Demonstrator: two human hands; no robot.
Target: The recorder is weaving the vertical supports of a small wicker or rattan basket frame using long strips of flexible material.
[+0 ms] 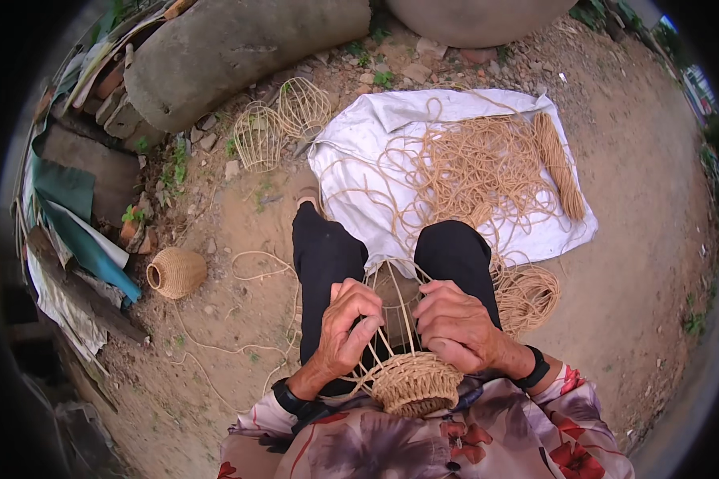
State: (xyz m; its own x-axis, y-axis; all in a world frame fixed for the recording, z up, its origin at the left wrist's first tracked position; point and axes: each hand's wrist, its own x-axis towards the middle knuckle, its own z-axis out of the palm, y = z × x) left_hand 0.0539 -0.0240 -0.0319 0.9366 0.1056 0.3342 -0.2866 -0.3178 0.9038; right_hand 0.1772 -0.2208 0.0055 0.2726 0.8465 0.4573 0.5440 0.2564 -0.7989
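Observation:
In my lap sits a partly woven basket, its plaited tan cord wall toward my body and its bare thin ribs reaching away between my knees. My left hand is closed at the ribs on the left side, thumb pressed against the curled fingers. On the right side my right hand is closed too, its fingers curled at a rib and its lower edge beside the woven rim. Whether a cord end also lies inside either fist is hidden. Loose tan cord trails over the ground left of my leg.
A white sheet beyond my knees bears a tangled cord heap and a cord bundle. A cord coil lies by my right knee. Two bare frames stand far left; a finished woven basket lies left.

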